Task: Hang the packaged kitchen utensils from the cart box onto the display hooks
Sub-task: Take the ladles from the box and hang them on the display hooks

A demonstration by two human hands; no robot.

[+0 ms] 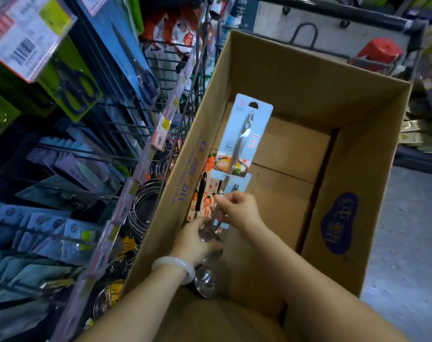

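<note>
A steel ladle on a light blue backing card [249, 129] stands upright inside the cardboard box [358, 183], its hang hole at the top. My right hand [239, 208] pinches the ladle's handle just below the card. My left hand [197, 243], with a white bangle on the wrist, curls round the shiny ladle bowls [207, 277] low in the box. More packaged utensils, an orange card with a black-handled tool [202, 193], lean against the box's left wall. Display hooks [126, 127] with hung packages fill the rack on the left.
The box sits in a cart with a dark metal frame [358, 18]. Wire racks and round steel trivets [146, 201] lie low beside the box's left wall. Price tags [160, 134] line the shelf rail. A red stool [380, 53] stands beyond the cart; grey floor [412, 243] lies to the right.
</note>
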